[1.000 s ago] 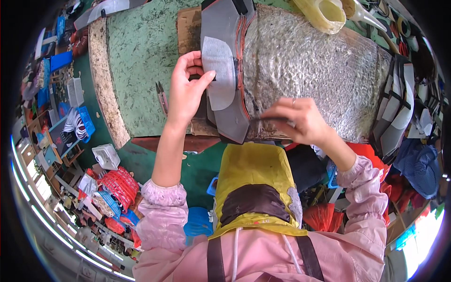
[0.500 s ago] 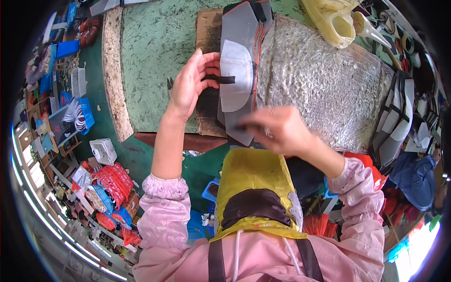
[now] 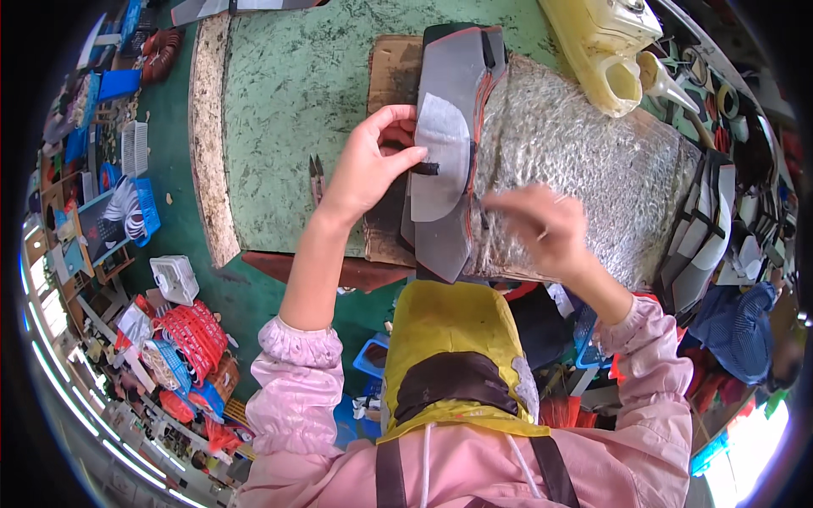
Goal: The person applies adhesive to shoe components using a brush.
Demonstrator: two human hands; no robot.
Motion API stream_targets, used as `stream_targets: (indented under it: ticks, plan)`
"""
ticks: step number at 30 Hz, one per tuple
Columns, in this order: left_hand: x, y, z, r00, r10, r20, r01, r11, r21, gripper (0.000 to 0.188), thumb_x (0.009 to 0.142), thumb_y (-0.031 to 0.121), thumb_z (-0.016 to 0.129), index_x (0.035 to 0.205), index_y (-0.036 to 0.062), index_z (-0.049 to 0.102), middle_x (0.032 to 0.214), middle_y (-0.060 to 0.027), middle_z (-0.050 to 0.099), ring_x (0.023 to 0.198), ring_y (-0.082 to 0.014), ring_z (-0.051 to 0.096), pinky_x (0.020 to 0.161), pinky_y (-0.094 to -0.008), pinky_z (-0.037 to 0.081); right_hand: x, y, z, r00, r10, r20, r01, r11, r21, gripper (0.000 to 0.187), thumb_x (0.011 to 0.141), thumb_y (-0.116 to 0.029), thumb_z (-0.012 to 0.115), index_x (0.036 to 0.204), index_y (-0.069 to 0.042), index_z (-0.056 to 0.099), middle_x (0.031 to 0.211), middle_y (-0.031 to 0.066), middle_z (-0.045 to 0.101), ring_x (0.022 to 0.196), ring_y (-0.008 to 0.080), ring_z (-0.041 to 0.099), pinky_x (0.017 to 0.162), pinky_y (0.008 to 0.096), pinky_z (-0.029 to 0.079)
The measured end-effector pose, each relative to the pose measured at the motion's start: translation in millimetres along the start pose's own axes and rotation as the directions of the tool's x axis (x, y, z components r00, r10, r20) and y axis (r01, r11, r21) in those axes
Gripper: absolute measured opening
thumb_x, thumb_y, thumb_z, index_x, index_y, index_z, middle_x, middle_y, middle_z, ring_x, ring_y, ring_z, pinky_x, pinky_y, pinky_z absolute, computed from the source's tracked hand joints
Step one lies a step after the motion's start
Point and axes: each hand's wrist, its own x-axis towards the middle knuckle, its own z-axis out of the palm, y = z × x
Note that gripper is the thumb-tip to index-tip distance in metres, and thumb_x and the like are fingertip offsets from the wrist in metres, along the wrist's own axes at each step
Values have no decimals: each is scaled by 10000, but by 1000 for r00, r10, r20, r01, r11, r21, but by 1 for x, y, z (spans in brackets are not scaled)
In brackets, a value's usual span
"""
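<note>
Bench (image 3: 271,110): was green, scuffed
Left hand (image 3: 366,168): thumb touched pale patch (image 3: 447,140); grip unclear
Right hand (image 3: 550,227): blurred, near grey panel (image 3: 461,68); couldn't tell grip

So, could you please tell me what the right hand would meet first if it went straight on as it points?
Pointing leftward, the right hand would probably meet the orange-edged grey panels first, though motion blur and the single view leave its height unclear.

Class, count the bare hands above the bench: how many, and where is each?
2: the left hand at the grey panel's left edge; the right hand, blurred, over the silvery sheet. None seems hidden.
</note>
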Motion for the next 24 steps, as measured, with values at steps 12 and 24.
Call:
stream_targets:
  ticks: [12,24]
  plan:
    - [-29,47,-102,901,56,-429,-228,904,-363,460,833,-23,566,1252,40,388,1058,-102,607,876,-178,629,745,-313,548,32,2,-5,952,229,-201,-236,972,-12,282,821,16,578,1073,-84,658,823,92,591,604,205,534,556,287,427]
    - [145,54,-320,773,-25,-634,-287,878,-384,244,902,129,478,1079,-35,443,1102,-210,503,1062,-347,520,925,-520,482,34,17,-58,808,504,-305,-456,863,216,217,813,16,619,1019,-37,663,718,52,519,614,130,450,564,259,368]
